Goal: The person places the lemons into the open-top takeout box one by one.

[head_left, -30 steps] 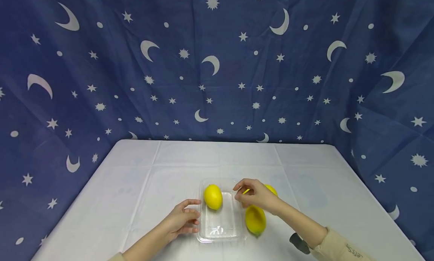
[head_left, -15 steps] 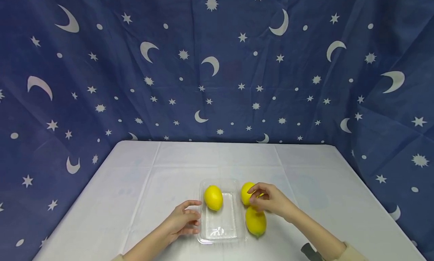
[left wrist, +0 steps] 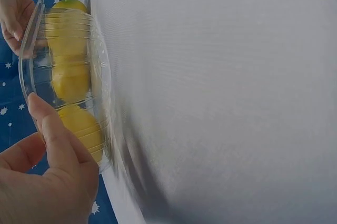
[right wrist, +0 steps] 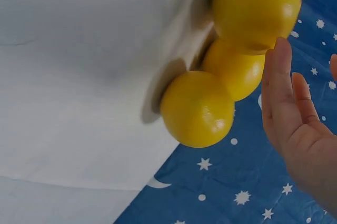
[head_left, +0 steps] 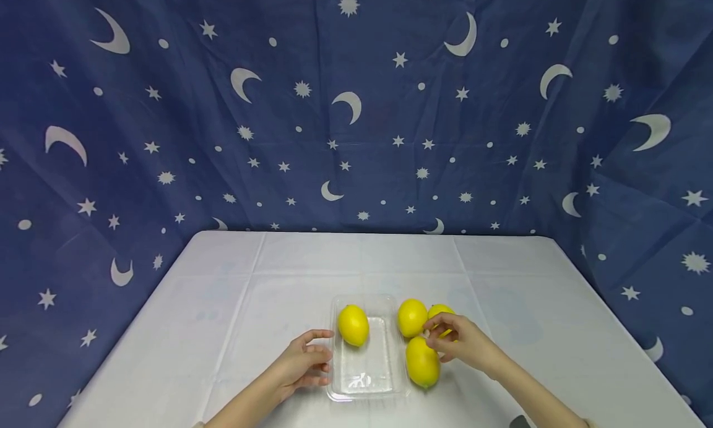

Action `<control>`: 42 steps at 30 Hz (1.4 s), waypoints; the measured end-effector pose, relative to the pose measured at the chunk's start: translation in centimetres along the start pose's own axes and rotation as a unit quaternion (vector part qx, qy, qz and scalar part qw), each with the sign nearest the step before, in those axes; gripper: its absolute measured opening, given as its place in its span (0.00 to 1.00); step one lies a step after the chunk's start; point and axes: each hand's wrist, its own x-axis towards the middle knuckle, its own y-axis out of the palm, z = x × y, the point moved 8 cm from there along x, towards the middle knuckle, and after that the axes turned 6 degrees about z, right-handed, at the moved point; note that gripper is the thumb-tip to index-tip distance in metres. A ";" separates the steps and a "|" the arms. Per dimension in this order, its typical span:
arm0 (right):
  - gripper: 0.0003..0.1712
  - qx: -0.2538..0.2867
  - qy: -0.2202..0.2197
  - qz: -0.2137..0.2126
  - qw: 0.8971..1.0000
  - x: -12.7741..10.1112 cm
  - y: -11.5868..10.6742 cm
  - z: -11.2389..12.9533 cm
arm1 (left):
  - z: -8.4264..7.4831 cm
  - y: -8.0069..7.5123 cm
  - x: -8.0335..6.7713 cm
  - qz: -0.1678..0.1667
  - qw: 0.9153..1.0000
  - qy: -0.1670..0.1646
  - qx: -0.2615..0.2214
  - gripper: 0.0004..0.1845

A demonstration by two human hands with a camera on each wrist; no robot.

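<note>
A clear plastic tray (head_left: 390,378) lies on the white table near me, with one lemon (head_left: 353,325) in its far end. My left hand (head_left: 305,361) rests against the tray's left wall with relaxed fingers; in the left wrist view my thumb (left wrist: 50,129) lies on the tray rim (left wrist: 26,50). Three more lemons sit just right of the tray: a far one (head_left: 412,317), a near one (head_left: 422,361) and one partly under my right hand (head_left: 442,312). My right hand (head_left: 452,340) hovers over them, and its fingers (right wrist: 281,92) are straight and clear of the lemons (right wrist: 197,108).
The white tablecloth (head_left: 234,292) covers the table. A dark blue curtain (head_left: 356,106) with moons and stars hangs close behind it and along both sides. The table's right edge (head_left: 624,329) runs beside the curtain.
My right hand has drawn back to the right and toward me, away from the tray's edge, and uncovered the far lemon beside the tray. My left hand has stayed at the tray.
</note>
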 end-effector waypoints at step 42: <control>0.31 -0.030 0.065 -0.036 0.997 -0.2 2.2 -2.9 | -0.1 0.1 -0.4 -0.009 1.000 0.001 -0.003 0.28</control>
